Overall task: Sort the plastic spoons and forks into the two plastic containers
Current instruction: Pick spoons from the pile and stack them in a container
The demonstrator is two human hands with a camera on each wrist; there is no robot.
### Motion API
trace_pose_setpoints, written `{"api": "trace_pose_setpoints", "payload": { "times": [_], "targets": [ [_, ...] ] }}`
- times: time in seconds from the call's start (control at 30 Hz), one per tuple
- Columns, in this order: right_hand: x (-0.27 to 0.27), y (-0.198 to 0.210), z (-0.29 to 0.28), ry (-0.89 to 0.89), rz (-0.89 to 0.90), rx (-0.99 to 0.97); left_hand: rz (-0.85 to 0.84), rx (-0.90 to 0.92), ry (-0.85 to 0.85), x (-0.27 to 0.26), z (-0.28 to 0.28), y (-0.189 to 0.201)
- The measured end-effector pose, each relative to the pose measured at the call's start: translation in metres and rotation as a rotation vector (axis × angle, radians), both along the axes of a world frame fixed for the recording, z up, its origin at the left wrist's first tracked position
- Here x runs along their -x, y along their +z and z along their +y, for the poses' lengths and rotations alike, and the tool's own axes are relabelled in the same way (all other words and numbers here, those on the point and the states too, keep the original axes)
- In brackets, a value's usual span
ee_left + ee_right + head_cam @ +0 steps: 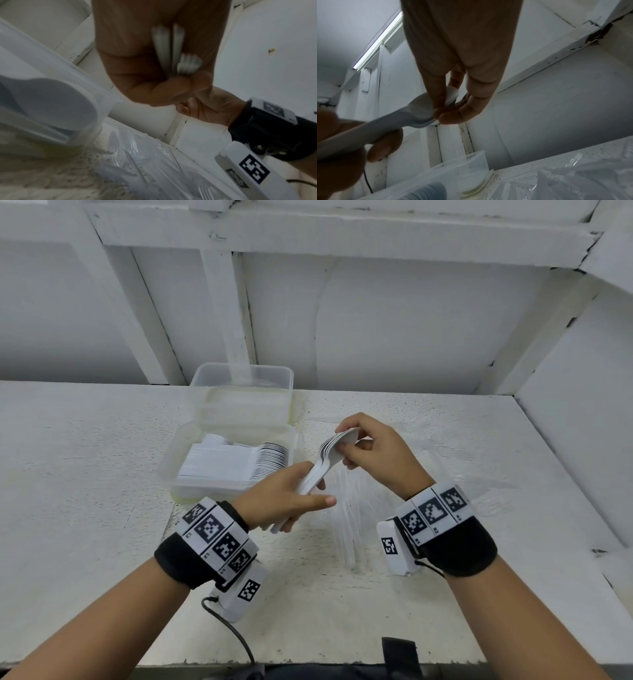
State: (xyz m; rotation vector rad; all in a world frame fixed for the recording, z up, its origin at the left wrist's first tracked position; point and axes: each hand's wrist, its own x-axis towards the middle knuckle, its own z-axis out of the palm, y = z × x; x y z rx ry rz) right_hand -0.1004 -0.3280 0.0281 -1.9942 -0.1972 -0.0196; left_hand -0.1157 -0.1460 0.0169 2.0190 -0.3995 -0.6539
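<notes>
A stack of white plastic spoons (325, 460) is held in the air between both hands, right of the containers. My left hand (291, 498) grips the handles (163, 54), and my right hand (363, 446) pinches the spoon bowls (423, 106) at the top. The near clear container (174, 460) holds several stacked white spoons (239, 463). Behind it stands a second clear container (239, 385); whether it holds anything I cannot tell. Clear plastic cutlery (346, 525) lies on the table under my hands.
A crumpled clear plastic bag (445, 453) lies on the white speckled table (85, 474) at the right. White walls close in behind and on the right side. A black cable (236, 635) hangs at the table's front edge.
</notes>
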Motion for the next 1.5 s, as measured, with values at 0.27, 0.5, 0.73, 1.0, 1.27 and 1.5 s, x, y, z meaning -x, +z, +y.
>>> {"api": "trace_pose_setpoints", "payload": {
  "times": [0.27, 0.5, 0.73, 1.0, 1.27, 1.5],
  "targets": [
    [-0.005, -0.002, 0.006, 0.139, -0.103, 0.266, -0.283, -0.292, -0.063, -0.011, 0.017, 0.000],
    [-0.013, -0.007, 0.016, 0.399, -0.396, 0.540, -0.454, -0.418, -0.092, -0.025, 0.036, 0.006],
    [-0.028, -0.005, 0.026, 0.447, -0.582, 0.576, -0.501, -0.366, -0.139, -0.033, 0.047, 0.011],
    [-0.035, -0.008, 0.021, 0.461, -0.476, 0.555, -0.495, -0.295, -0.124, -0.040, 0.055, 0.006],
    [-0.036, -0.009, 0.021, 0.439, -0.712, 0.619, -0.469, -0.383, -0.246, -0.042, 0.054, 0.004],
    [-0.036, -0.017, 0.036, 0.474, -0.737, 0.744, -0.648, -0.493, -0.267, -0.044, 0.060, 0.006]
  ]
}}
